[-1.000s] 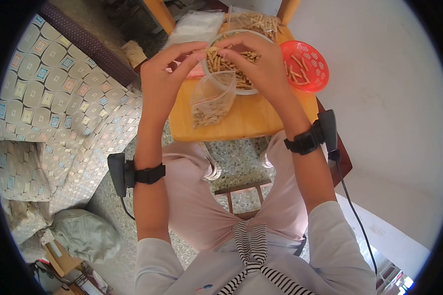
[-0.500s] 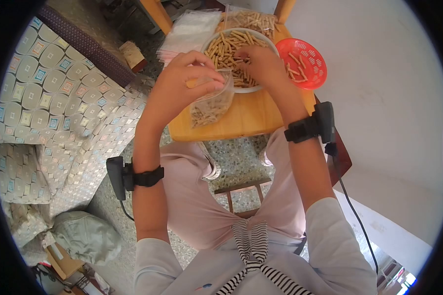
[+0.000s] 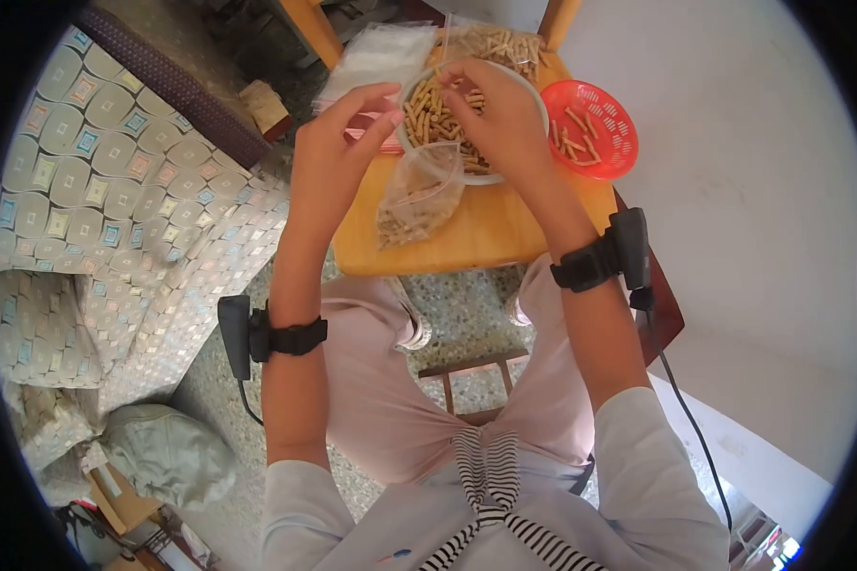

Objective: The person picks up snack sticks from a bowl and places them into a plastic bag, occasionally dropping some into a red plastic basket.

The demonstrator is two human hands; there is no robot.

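A white-rimmed bowl (image 3: 546,133) on the wooden chair seat holds many short tan sticks (image 3: 432,116). Over its left edge is my left hand (image 3: 346,133), thumb and fingers apart with nothing between them. My right hand (image 3: 486,109) is above the bowl, thumb and index finger bent towards each other near the sticks; whether a stick is between them is too small to tell. A clear plastic bag (image 3: 419,195), partly filled with sticks, leans against the bowl's front, touched by neither hand.
A red basket (image 3: 621,143) with several sticks stands right of the bowl. Behind the bowl lie flat clear bags (image 3: 381,57) and a filled bag (image 3: 493,43). The chair seat (image 3: 505,228) has a rounded front edge. Patterned fabric (image 3: 76,190) is at the left.
My left hand has let go of the clear bag and moved up and left. My right hand has moved up and left, from deep among the sticks to above them.
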